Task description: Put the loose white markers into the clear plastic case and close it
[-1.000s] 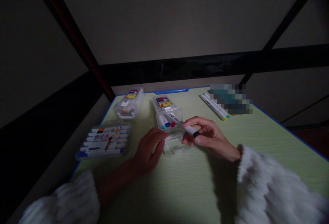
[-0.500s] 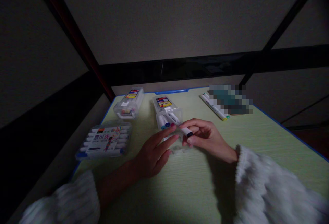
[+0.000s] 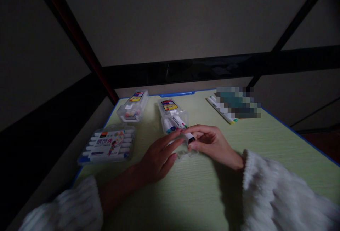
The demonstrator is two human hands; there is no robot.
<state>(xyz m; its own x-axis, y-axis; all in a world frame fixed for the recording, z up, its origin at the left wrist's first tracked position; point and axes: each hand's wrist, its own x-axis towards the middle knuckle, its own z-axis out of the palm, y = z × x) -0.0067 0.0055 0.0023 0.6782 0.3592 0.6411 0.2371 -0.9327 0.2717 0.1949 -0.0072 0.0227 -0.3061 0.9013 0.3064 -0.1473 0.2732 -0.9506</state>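
Note:
Between the thumb and fingers of my right hand is a white marker with a black end. The marker points into the near end of a clear plastic case, where several white markers with coloured ends lie. My left hand has its fingers stretched out, the tips beside the case's front and close to the held marker; whether they touch the case cannot be told. A clear flap of the case rests below my fingertips, partly hidden by them.
At the back left stands a second clear case. A flat marker pack lies at the left edge. On the right, two white markers lie beside a blurred-out item. The table has a blue rim, with a wall behind.
My right hand has moved slightly left and the black-ended marker has gone further towards the case. My left hand has stayed nearly still.

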